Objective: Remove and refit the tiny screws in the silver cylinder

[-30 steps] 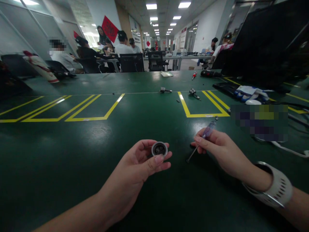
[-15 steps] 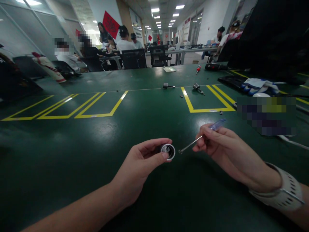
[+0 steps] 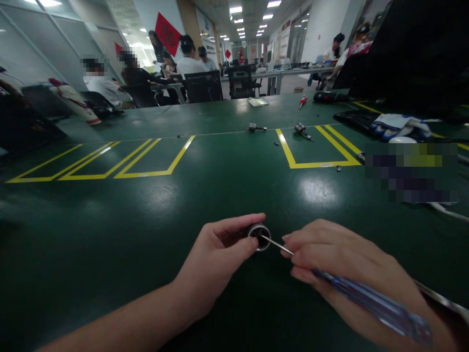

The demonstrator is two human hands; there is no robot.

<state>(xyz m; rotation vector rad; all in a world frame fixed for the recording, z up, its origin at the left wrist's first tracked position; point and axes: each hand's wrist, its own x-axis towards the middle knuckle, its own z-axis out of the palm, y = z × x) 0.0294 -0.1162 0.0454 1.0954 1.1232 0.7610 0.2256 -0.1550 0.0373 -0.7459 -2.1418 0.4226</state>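
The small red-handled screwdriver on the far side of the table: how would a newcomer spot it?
Start at the green table and follow the right-hand yellow box toward the far edge. The red-handled screwdriver lies there beside a black tool, the only red thing on the tabletop.

No legible text, label, brand or number anywhere: red diamond wall sign [image 3: 167,34] bearing dark characters too blurred to read, smaller red signs [image 3: 227,54] further back equally unreadable, yellow floor-style lines [image 3: 315,165] on green table [image 3: 110,234] plain, unlettered.
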